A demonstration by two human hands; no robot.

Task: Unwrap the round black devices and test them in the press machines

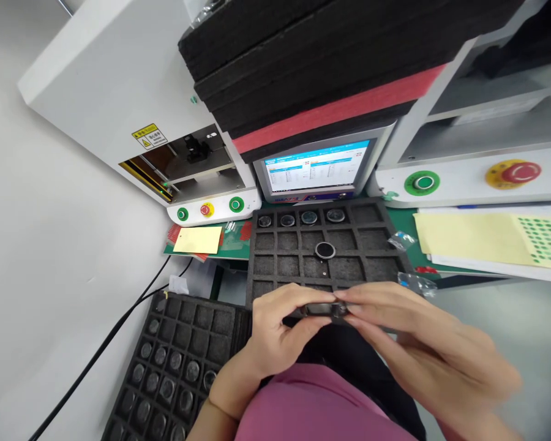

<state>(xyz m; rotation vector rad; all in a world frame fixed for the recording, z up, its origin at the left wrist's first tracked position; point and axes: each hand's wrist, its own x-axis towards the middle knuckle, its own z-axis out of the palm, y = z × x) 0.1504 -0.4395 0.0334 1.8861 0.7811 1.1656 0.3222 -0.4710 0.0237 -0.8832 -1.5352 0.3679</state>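
My left hand (282, 324) pinches a small dark watch case (319, 309) between thumb and fingers. From the other side, my right hand (408, 337) grips the same case with its fingertips. The case is turned edge-on, so its face is hidden. Just beyond my hands lies a black foam tray (257, 263) divided into square pockets. Several round dark pieces sit in its far row. Nearer, a round black watch face with a silver rim (325, 250) rests across the pocket dividers.
At lower left, a second foam tray (193, 337) holds several round pieces. Behind are a screen (316, 171), two white machines with green buttons (425, 182) and a red button (521, 172), and stacked black foam (326, 67). Yellow paper (468, 236) lies right; black cables (105, 343) run left.
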